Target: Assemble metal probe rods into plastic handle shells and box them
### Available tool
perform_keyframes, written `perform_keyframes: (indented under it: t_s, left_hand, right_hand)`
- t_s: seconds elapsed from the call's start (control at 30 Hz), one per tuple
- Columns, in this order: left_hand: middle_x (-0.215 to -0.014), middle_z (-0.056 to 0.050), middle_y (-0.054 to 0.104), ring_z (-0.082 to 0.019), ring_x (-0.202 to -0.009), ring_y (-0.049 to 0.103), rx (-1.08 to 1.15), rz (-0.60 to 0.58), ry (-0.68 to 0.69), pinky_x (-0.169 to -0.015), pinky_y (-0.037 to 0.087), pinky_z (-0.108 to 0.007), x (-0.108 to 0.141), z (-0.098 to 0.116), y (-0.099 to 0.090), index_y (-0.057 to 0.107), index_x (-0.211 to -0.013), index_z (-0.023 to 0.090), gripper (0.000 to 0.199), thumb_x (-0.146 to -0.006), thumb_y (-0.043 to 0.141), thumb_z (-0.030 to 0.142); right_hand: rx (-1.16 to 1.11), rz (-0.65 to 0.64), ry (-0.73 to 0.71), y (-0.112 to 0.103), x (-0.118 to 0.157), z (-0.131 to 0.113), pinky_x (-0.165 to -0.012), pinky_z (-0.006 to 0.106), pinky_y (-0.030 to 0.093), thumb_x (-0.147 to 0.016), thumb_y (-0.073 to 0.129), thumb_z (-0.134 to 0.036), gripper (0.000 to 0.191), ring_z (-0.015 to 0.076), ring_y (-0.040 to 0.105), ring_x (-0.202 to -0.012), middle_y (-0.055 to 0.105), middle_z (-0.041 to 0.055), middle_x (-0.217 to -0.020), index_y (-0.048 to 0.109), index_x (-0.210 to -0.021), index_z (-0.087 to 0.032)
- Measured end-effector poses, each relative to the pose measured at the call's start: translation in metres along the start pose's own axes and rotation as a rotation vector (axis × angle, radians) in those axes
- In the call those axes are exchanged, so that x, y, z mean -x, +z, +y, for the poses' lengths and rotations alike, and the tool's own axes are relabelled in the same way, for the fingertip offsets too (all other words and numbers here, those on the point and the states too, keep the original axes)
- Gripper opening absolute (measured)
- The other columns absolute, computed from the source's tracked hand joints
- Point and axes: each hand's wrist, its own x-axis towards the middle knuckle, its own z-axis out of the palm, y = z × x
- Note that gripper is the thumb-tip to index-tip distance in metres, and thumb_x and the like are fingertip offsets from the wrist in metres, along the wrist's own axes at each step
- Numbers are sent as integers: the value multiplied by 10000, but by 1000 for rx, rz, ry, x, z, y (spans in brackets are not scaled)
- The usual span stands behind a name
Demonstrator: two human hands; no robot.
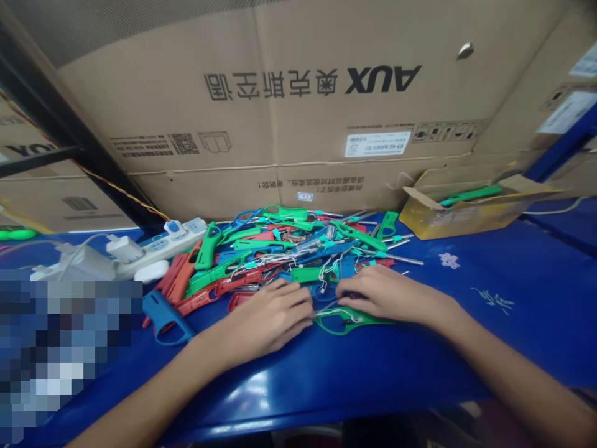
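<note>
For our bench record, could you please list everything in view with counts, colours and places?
Piled casings: many, green, red, orange, blue, centre
Nearest casing: one, green, beside both hands
Power strip: one, white, back left
Plugs: two or more, white, at strip
Rounded item: one, white, before strip
Box: one, yellow, back right
Flower mark: one, pink, right
Scrawl: one, pale, right
Cartons: at least two, brown, back
Post: one, black, left
Table: one, blue, beneath
Left hand: one, bare, near casings
Right hand: one, bare, near casings

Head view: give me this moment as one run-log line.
left hand: at left end of green handle; right hand: at its far edge; grips: unclear; behind: handle pile; left: power strip; right: open box
</note>
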Motion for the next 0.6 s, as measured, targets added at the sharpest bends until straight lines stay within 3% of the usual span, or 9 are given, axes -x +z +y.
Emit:
perform_keyframes:
  t_s: [0.2, 0.37, 0.6]
  left_hand:
    - [-941, -26, 621, -180, -895, 563, 16, -21, -11, -829, 427, -323, 0, 2, -2, 589, -963, 190, 151, -1018, 459, 243]
    - [-940, -24, 613, -181, -891, 550, 26, -43, -12, -829, 429, -329, 0, 2, -4, 590, -979, 189, 171, -1027, 439, 253]
    - [-934, -25, 616, -179, -885, 559, 31, -37, -3, -811, 432, -320, -1, 3, -5, 599, -957, 190, 154, -1013, 466, 242]
  right_hand:
    - [-114, 15, 23, -7, 4, -1, -611, 266, 327, -969, 545, -397, 213, 148, 567, -681, 654, 6, -753, 656, -945, -217]
    - [-165, -52, 24, -8, 4, -4, -605, 262, 315, -939, 600, -380, 191, 140, 566, -694, 654, -13, -729, 660, -853, -220]
    - [-226, -84, 72, -3, 0, -2, -616, 245, 340, -944, 595, -356, 159, 141, 568, -718, 658, -3, -770, 672, -901, -223]
